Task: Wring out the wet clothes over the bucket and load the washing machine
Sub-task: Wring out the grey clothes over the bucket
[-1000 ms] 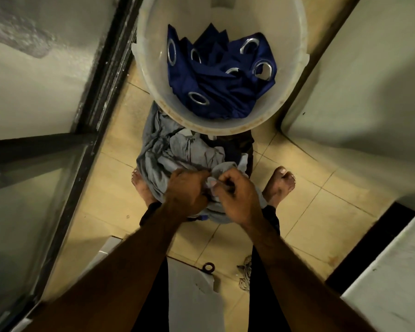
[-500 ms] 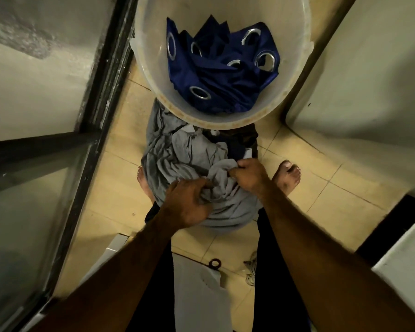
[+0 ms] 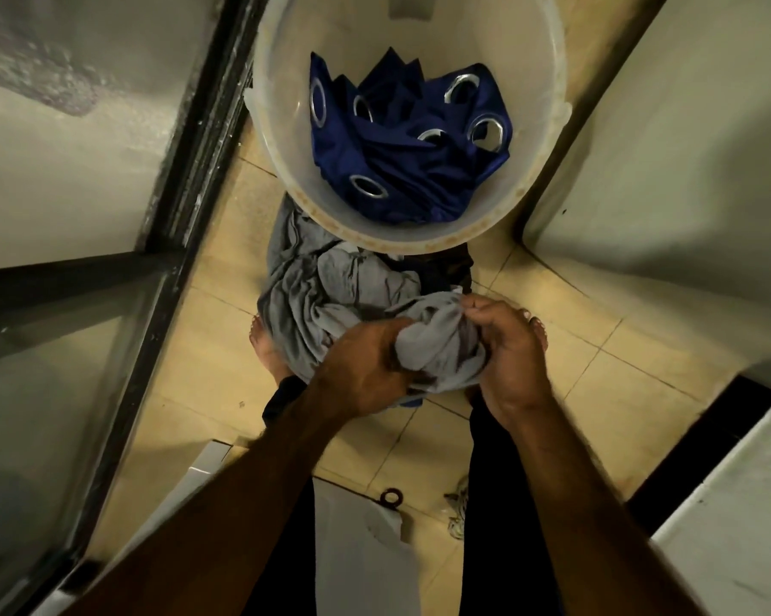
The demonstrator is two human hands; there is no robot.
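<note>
We clench the grey cloth [image 3: 423, 344] between our left hand [image 3: 360, 374] and right hand [image 3: 506, 355], just below the bucket [image 3: 548, 140].

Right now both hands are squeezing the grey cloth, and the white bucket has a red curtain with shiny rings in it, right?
Almost. The curtain in the white bucket is dark blue, not red, as the head view shows. The rest holds: it has shiny rings, and the left hand and right hand both squeeze the grey cloth.
</note>
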